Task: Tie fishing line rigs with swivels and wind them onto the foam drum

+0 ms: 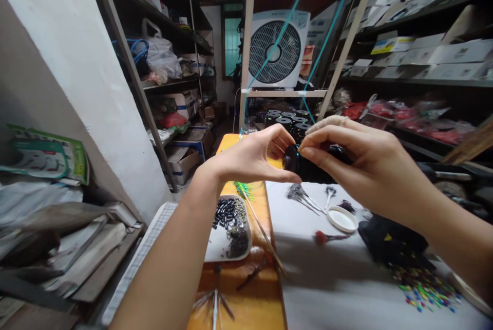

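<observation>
My left hand (256,158) is curled around a small black spool-like piece (291,160), held up over the table between its thumb and fingers. Right beside it, my right hand (358,158) has thumb and forefinger pinched together at the spool's edge. What sits in that pinch is too small to make out. One right finger wears a beige wrap (327,122). Below the hands, grey tufted stems (302,198) lie near a round white lid (342,219) and a blurred red-tipped piece (320,238).
A white tray (248,255) with small black tubes and grey bits stands on the orange table part (254,289). A thin stick (265,235) lies beside it. At right, a black bag (385,240) adjoins colourful-tipped pieces (427,286). A box fan (275,52) and loaded shelves stand behind.
</observation>
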`<state>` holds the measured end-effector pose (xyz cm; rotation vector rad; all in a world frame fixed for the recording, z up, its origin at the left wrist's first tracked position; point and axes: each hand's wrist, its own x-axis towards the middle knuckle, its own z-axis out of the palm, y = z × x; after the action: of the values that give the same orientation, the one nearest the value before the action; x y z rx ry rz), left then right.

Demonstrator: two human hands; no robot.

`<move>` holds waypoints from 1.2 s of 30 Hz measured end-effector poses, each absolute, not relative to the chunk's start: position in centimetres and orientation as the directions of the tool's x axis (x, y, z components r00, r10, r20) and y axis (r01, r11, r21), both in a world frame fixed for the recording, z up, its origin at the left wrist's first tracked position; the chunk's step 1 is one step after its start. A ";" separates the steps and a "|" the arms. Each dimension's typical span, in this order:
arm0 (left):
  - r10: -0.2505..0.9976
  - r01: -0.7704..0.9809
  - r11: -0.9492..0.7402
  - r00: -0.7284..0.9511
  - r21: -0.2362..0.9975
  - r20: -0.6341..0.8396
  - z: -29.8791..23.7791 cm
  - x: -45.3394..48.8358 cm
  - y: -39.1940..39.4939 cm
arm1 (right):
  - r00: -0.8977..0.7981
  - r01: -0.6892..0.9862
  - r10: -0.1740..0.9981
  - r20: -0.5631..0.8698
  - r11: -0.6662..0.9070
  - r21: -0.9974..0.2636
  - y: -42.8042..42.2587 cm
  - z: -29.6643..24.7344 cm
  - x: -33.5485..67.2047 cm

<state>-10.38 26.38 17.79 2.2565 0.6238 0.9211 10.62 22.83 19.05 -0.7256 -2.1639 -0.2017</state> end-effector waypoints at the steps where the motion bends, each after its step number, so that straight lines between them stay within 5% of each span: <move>1: 0.607 0.185 -0.708 0.651 0.681 0.455 17.8 -10.4 26.4 | -0.495 0.561 0.430 0.755 0.821 -0.100 22.8 19.0 10.6; 21: 0.594 0.205 -0.728 0.666 0.655 0.452 18.1 -10.4 26.0 | -0.499 0.609 0.270 0.823 0.785 0.112 22.5 17.7 10.8; 30: 0.605 0.204 -0.712 0.663 0.672 0.441 18.2 -10.3 26.1 | -0.708 0.470 0.061 0.703 0.784 0.405 22.9 16.7 12.7; 33: 0.638 0.231 -0.677 0.657 0.699 0.401 18.3 -10.3 26.0 | -0.643 0.576 0.192 0.742 0.760 0.302 22.3 18.0 14.8; 36: 0.669 0.281 -0.661 0.641 0.696 0.377 18.4 -10.4 25.7 | -0.349 0.784 0.373 0.860 0.619 0.050 21.7 19.4 18.5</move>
<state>-10.39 25.68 18.44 2.2614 0.7374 0.8469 18.47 21.66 19.37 -0.9147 -1.9578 -0.5857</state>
